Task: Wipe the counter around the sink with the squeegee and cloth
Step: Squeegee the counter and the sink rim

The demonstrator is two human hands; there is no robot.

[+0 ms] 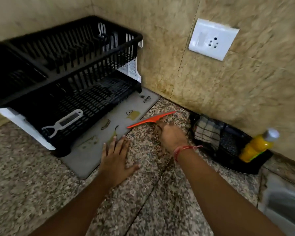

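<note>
We are holding the orange squeegee (151,119) in our right hand (171,136), fingers curled shut around its handle near the middle of the blade, which is lying low across the speckled desk (160,193) just beside the edge of the grey drying mat (140,103). It is looking like light, thin plastic, stiff along the spine with probably a softer wiping edge, so we are judging that the central handle is the right place to grip it, letting pressure spread evenly. Our left hand (117,158) is lying flat and open, holding nothing, fingertips resting on the mat's edge. The checked cloth (206,132) is sitting bunched in the black caddy (232,150) against the wall, beside a yellow bottle (257,147). Soft and limp, it is likely easiest to pinch at a fold. The dish rack (63,68) is standing on the mat.
</note>
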